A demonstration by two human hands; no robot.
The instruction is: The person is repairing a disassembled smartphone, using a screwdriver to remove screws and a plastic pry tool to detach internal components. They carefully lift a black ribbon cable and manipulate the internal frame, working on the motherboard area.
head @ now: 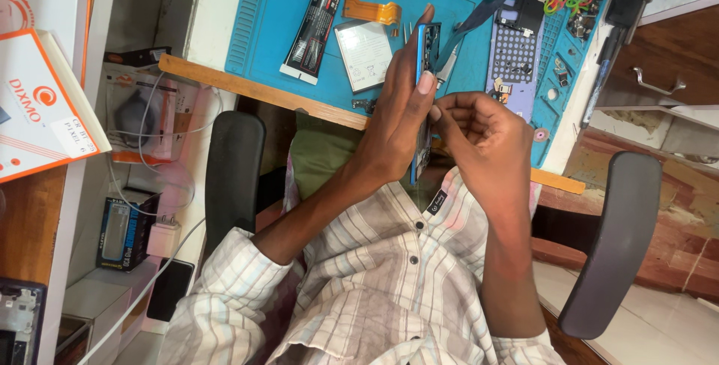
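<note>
I see an opened blue phone held on edge above the blue mat, my left hand wrapped round it, my right hand pinched closed at its side; glue tube and battery lie on the desk.

At twelve o'clock the counter shows a pale wooden front edge, with a blue work mat spread across it. Black chair armrests sit at nine o'clock and four o'clock. At two o'clock, brown drawers carry a metal handle. Pale floor tiles lie at five o'clock, under even, soft light.
</note>
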